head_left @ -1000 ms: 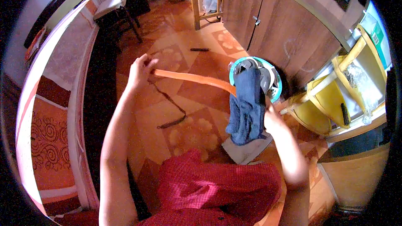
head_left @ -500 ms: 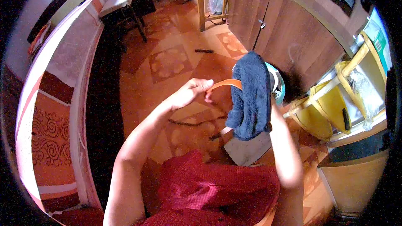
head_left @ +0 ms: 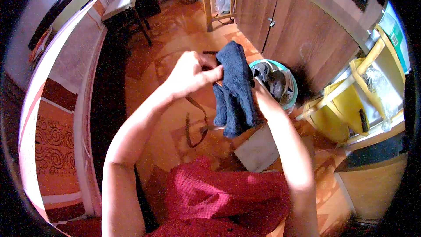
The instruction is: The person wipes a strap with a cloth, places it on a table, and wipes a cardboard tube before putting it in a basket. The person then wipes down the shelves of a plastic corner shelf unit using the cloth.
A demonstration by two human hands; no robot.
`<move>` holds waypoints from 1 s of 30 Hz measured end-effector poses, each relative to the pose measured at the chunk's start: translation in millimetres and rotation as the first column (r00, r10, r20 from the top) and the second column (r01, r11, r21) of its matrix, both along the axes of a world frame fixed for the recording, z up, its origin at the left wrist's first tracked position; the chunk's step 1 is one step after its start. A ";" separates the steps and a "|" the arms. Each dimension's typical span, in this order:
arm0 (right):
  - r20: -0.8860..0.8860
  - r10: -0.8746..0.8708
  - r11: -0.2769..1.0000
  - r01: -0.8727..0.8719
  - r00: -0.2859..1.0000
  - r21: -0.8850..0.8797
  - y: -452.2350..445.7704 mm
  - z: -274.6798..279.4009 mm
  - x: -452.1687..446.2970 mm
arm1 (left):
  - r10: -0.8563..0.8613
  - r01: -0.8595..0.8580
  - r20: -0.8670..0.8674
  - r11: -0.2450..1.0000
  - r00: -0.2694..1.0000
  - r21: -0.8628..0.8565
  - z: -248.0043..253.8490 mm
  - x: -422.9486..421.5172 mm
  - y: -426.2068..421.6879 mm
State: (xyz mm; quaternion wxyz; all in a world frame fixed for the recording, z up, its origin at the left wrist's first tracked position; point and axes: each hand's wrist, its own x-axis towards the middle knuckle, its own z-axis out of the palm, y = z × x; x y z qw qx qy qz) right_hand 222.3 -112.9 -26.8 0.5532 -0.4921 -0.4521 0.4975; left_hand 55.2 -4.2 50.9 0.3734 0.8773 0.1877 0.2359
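A dark blue fuzzy cloth (head_left: pixel 234 85) hangs in front of me, bunched in folds at its lower end. My left hand (head_left: pixel 197 72) pinches its upper left edge. A small bit of orange strap (head_left: pixel 219 84) shows beside those fingers. My right hand (head_left: pixel 262 103) is at the cloth's right side, its fingers mostly hidden behind it. Below the cloth, a thin dark cord (head_left: pixel 203 127) dangles in a loop over the tiled floor.
A teal-rimmed basin (head_left: pixel 294 88) with grey and white items stands beyond my right hand. A grey mat (head_left: pixel 258 148) lies below. Yellow-framed racks (head_left: pixel 337 114) are at right, a wooden cabinet (head_left: pixel 307 35) behind, and a white-topped stool (head_left: pixel 119 5) at back left.
The cloth and my right hand have moved left, uncovering the basin. My left hand has gone from holding the stretched-out orange strap to the cloth's edge, and most of the strap is now hidden.
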 end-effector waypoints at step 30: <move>0.184 -0.325 0.922 0.354 0.928 -0.156 -89.8 18.5 19.2 | 0.024 -0.019 0.043 0.994 0.999 -0.103 -49.7 -32.4 37.4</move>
